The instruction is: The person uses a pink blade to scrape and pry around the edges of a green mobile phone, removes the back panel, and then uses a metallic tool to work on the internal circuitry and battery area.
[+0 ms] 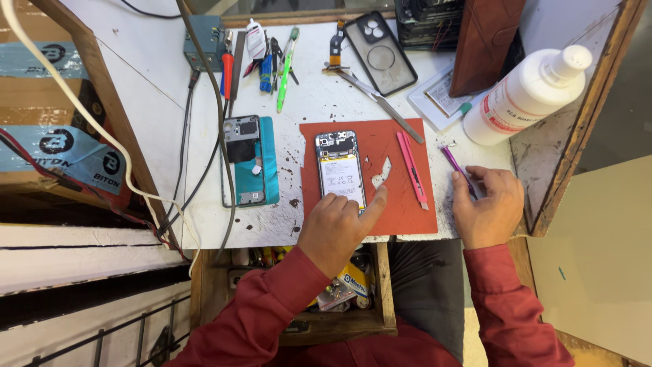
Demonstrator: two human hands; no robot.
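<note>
We are at a phone repair workbench: an opened smartphone with bare battery [338, 168] lies on a red rubber work mat [401, 204], beside a teal back cover [248, 161], scattered screwdrivers and tweezers [261, 61], and a white solvent bottle [526, 95].

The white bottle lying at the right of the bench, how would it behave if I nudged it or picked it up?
The white bottle lies on its side, so a sideways nudge would probably roll it. Its round plastic body looks smooth, perhaps slippery. The cap seems shut, so spilling looks unlikely; its weight cannot be judged.
</note>
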